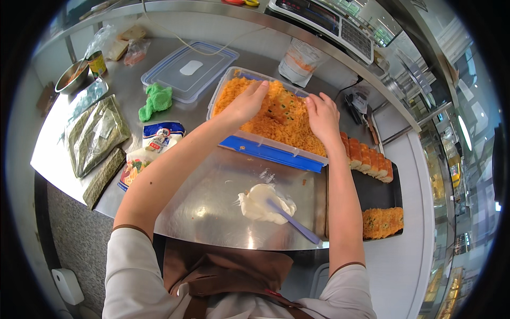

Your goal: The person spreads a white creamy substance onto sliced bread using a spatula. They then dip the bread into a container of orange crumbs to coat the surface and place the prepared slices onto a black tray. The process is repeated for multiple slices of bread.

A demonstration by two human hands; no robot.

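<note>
A clear plastic box (234,127) full of orange shredded floss (287,129) stands at the far middle of the steel table. A bread piece with green bits (282,102) lies in the floss, partly covered by it. My left hand (249,102) rests over the floss to the left of the bread, fingers stretched out. My right hand (322,114) is at the box's right end, its fingers apart near the bread's right side. Neither hand appears to grip anything. Nearer me, a purple spatula (297,225) lies in a smear of white cream (261,204).
At right, a dark tray (348,186) holds sliced bread rolls (369,158) and a floss-coated piece (382,222). Bagged seaweed sheets (95,135), a sauce packet (154,146), a green cloth (155,100) and a box lid (191,69) lie left. A scale (324,21) sits on the shelf.
</note>
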